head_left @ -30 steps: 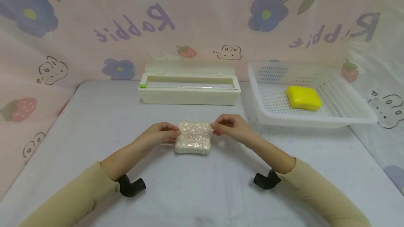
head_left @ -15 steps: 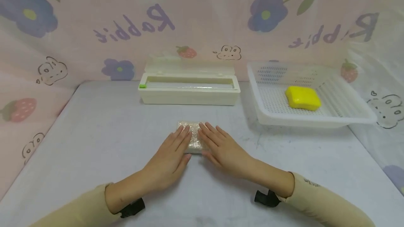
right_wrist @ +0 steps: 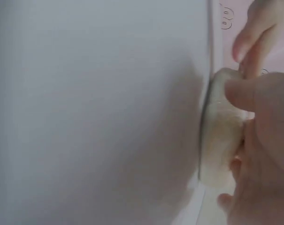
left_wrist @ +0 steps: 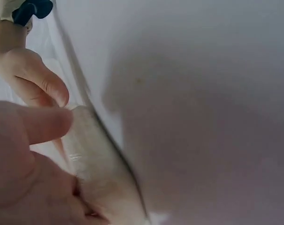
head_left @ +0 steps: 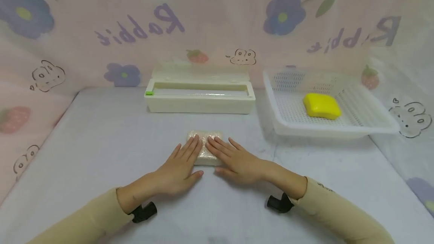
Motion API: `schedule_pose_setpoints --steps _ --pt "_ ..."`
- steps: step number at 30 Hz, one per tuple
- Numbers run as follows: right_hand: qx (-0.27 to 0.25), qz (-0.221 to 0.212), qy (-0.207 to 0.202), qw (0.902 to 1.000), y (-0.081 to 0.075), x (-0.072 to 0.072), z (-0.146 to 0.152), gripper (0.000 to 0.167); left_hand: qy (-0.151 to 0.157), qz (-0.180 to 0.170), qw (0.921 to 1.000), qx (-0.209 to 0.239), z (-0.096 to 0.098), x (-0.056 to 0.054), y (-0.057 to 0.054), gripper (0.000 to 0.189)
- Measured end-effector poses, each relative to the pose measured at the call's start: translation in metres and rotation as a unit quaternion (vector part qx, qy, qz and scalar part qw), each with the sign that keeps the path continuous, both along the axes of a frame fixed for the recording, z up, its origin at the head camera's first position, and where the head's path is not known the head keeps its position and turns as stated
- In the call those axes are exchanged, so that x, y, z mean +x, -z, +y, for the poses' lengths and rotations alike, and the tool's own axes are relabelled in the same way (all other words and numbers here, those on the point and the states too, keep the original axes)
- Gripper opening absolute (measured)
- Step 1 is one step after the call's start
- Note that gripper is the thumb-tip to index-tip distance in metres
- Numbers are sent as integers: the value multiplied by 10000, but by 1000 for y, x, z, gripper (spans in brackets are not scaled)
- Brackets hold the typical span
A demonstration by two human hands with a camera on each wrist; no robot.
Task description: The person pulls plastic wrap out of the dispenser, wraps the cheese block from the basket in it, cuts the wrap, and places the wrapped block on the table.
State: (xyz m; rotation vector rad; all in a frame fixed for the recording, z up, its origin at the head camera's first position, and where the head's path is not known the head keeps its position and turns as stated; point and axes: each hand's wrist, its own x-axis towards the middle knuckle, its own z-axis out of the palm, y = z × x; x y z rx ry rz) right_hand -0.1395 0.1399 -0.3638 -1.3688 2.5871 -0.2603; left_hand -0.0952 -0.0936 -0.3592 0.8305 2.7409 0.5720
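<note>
A square cream block (head_left: 205, 158) wrapped in shiny clear film lies flat on the white-covered table, in the middle of the head view. From the left, my left hand (head_left: 178, 170) rests straight fingers on its top face. My right hand (head_left: 240, 164) lies across the right part of the top in the same way, fingers extended. Both thumbs stick out near the front edge, off the top. In the left wrist view the block's side (left_wrist: 102, 171) shows past the thumb; the right wrist view shows its rounded edge (right_wrist: 220, 136) against the table.
Behind the block stands a cream cling film dispenser (head_left: 200, 104), its lid up and a white roll inside. A white perforated basket (head_left: 332, 131) at the back right holds a yellow block (head_left: 322, 106). A printed curtain (head_left: 210, 18) hangs behind the table.
A second ago the fingertips held the block's left and right sides. Both hands have since moved onto its top and flattened out; the block stays in about the same place.
</note>
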Motion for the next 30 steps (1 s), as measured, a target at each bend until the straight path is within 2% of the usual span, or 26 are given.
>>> schedule_pose_setpoints --steps 5,8,11,13,15,16,18,21,25,30 --pt "128 -300 -125 9994 -10 -7 -1 67 64 -93 9993 -353 1 -4 -9 75" --pt "-109 -515 -181 9984 -11 -10 1 64 -59 83 9994 -330 1 -5 -12 70" --pt "-930 -953 -78 9911 -10 -14 6 59 -298 616 9976 105 4 -5 -13 61" --pt "-1646 -1156 116 9795 -11 -17 10 52 -407 1079 9924 431 6 -6 -13 55" --pt "-2238 -1167 317 9671 -13 -21 11 47 -423 1567 9848 627 9 -7 -12 49" --pt "-2385 -1082 433 9641 -12 -24 11 49 -395 1775 9812 639 11 -8 -11 49" --pt "-2379 -980 652 9641 -10 -30 9 55 -275 2092 9755 625 14 -11 -9 50" --pt "-2008 -1122 765 9702 -4 -39 6 70 -96 2343 9705 555 17 -13 -5 51" --pt "-1738 -1363 677 9729 3 -45 2 79 35 2436 9684 527 18 -14 -2 51" --pt "-1758 -1302 707 9732 5 -46 0 79 5 2388 9689 641 18 -19 0 45"
